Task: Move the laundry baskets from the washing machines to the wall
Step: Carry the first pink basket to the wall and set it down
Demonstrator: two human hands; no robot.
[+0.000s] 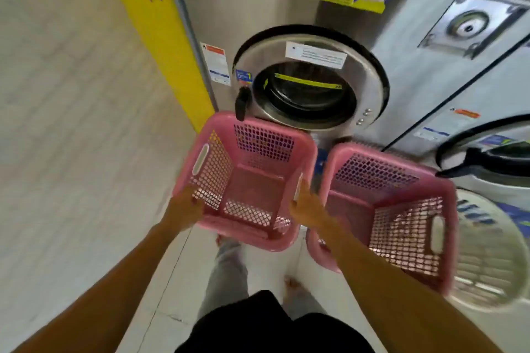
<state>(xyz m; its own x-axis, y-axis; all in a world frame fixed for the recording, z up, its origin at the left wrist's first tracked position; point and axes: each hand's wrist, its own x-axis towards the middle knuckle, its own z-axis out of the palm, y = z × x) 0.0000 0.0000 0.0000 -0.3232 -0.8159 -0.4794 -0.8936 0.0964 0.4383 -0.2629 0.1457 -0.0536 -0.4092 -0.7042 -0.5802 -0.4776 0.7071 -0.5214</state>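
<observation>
An empty pink mesh laundry basket (252,180) is held off the floor in front of the steel washing machine (309,77). My left hand (185,206) grips its left rim and my right hand (307,203) grips its right rim. A second empty pink basket (393,209) stands just to the right, close beside my right hand. The white tiled wall (71,94) fills the left side of the view.
A white round basket (487,255) sits behind the second pink one at the right, below a second washer door (487,157). A yellow pillar (160,37) separates the machines from the wall. My legs and feet stand on the pale floor below.
</observation>
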